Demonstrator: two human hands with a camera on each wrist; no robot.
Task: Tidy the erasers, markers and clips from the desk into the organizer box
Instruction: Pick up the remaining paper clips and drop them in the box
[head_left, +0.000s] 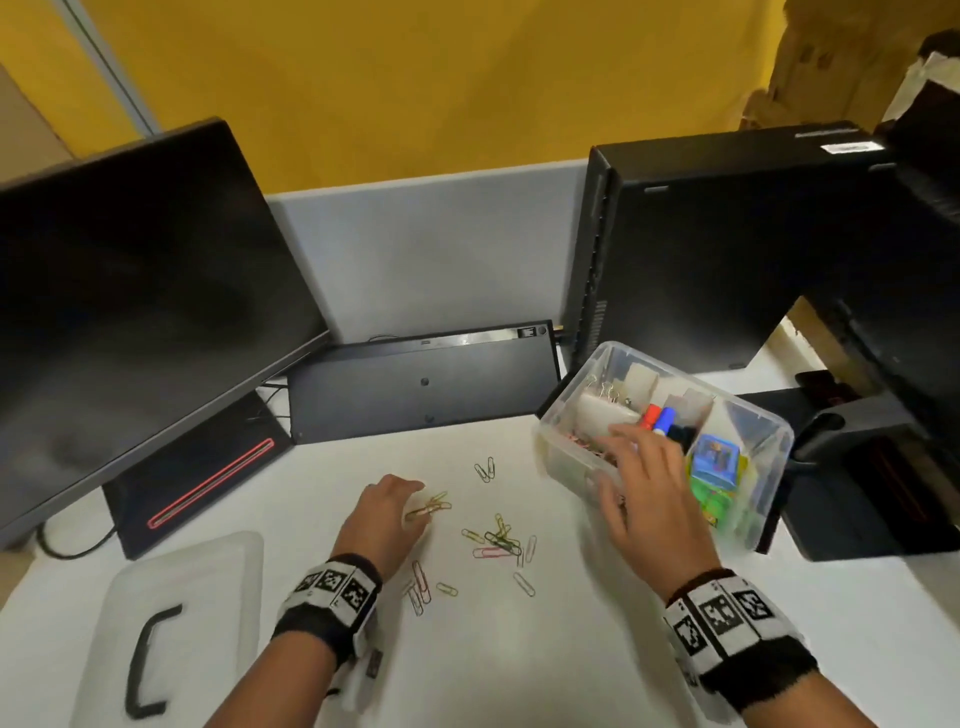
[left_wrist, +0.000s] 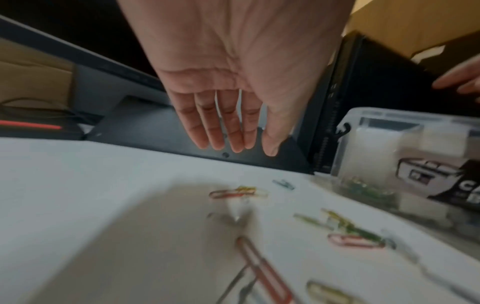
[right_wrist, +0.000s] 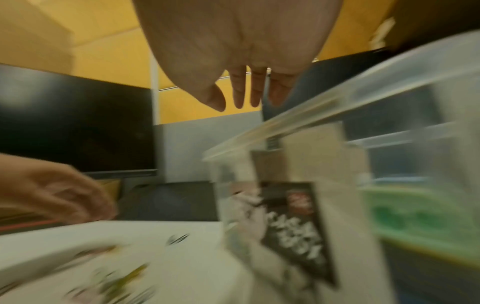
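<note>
Several coloured paper clips (head_left: 497, 540) lie scattered on the white desk. My left hand (head_left: 397, 506) hovers palm down over a small bunch of clips (head_left: 430, 506); in the left wrist view its fingers (left_wrist: 226, 127) are straight and hold nothing above those clips (left_wrist: 237, 193). The clear organizer box (head_left: 769, 431) stands at the right, with markers (head_left: 658, 418), colourful erasers (head_left: 714, 460) and clips inside. My right hand (head_left: 636, 460) is spread over the box's front-left compartment, its fingers (right_wrist: 246, 94) straight and empty above the rim (right_wrist: 337, 115).
The box lid (head_left: 176, 623) with a black handle lies at the front left. A monitor (head_left: 130, 312) stands at the left, a keyboard (head_left: 421, 379) leans on the back partition, and a black computer case (head_left: 727, 249) is behind the box.
</note>
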